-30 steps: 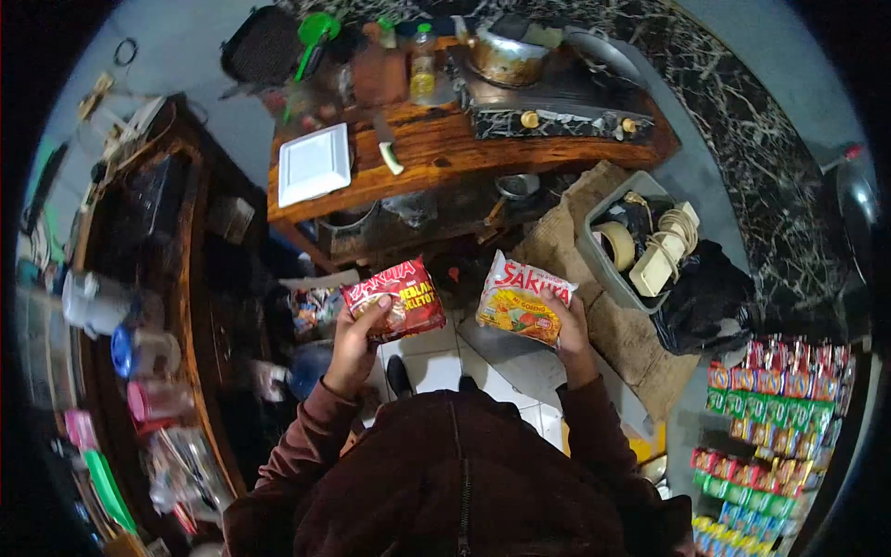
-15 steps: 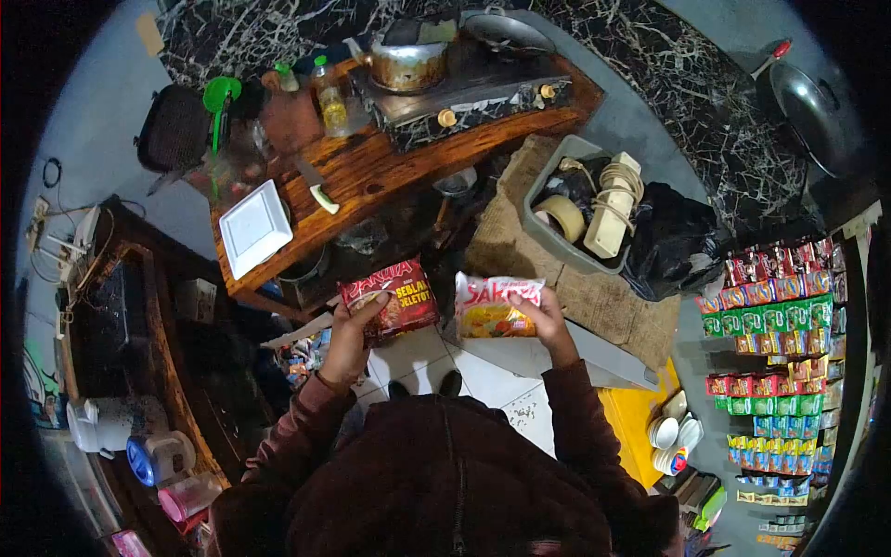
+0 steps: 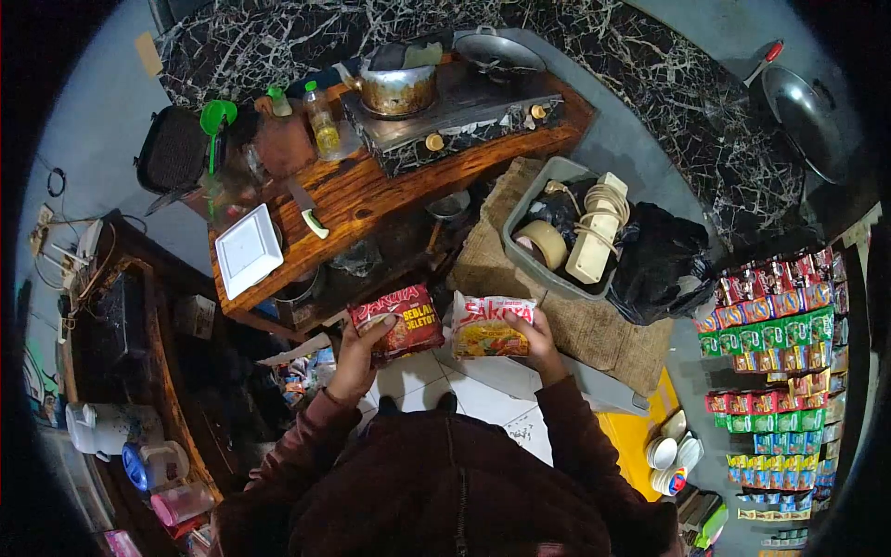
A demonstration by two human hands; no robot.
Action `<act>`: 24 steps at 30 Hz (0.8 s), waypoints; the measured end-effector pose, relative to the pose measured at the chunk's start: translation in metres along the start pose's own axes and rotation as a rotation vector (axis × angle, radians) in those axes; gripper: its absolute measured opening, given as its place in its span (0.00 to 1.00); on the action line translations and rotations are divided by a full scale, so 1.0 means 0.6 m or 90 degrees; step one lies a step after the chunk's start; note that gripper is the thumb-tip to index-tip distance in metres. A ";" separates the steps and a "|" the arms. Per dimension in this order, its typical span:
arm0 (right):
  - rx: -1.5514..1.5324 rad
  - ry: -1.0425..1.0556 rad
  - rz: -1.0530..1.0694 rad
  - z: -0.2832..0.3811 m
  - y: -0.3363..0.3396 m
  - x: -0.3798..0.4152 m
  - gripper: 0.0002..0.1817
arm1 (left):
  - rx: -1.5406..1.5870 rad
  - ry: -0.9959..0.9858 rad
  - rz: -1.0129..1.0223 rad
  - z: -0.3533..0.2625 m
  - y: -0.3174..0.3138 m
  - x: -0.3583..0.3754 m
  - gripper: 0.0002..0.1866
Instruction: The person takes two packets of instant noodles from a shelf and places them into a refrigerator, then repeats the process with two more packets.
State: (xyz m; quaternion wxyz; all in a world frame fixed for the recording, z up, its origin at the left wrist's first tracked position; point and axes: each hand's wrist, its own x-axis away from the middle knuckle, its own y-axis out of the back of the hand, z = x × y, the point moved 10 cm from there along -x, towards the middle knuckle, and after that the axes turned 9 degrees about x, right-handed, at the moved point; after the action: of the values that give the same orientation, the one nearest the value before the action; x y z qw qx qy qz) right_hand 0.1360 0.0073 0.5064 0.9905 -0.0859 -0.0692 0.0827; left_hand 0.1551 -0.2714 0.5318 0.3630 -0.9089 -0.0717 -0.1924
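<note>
Left hand (image 3: 355, 360): clamped on the red packet, thumb laid over the left part of its printed face; the other fingers are mostly hidden beneath.
Right hand (image 3: 540, 347): clamped on the white-and-yellow packet at its right end, thumb on top, the rest largely out of sight behind it.
Red packet (image 3: 409, 327): held up in front of the body, printed face upward, with a narrow gap to its neighbour.
White-and-yellow packet (image 3: 484, 330): level with the red one, just beside it, also face up.
Handling: both look light, with slick, crinkly film; the contents are probably stiff but brittle, so a hard squeeze might crush them.
Best hold: likely the side edges, thumb flat on top and fingers supporting underneath, with modest pressure.
Wooden bench (image 3: 360, 210): beyond the packets, carrying a white square plate (image 3: 249, 252), a knife (image 3: 316, 224) and a stove (image 3: 464, 100) with a kettle (image 3: 399, 95).
Grey tub (image 3: 548, 278): right of the bench, holding a tape roll (image 3: 546, 239) and a cord-wrapped power strip (image 3: 594, 249).
Sachets (image 3: 768, 332): hanging in rows, far right.
</note>
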 end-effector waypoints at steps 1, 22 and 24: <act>0.006 -0.015 -0.036 0.004 0.006 0.003 0.11 | 0.004 0.010 0.021 0.004 0.003 -0.006 0.18; 0.080 0.017 -0.305 0.008 0.019 0.021 0.17 | -0.246 -0.044 0.281 -0.146 0.043 -0.094 0.13; 0.113 0.024 -0.306 0.008 0.014 0.019 0.16 | -0.168 0.045 0.261 -0.142 0.049 -0.103 0.13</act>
State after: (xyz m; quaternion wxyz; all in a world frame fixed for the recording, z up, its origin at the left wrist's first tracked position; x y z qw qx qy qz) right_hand 0.1451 0.0184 0.5111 0.9865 0.0187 -0.0619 -0.1507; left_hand 0.0810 -0.3505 0.5446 0.2752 -0.9365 0.1530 -0.1543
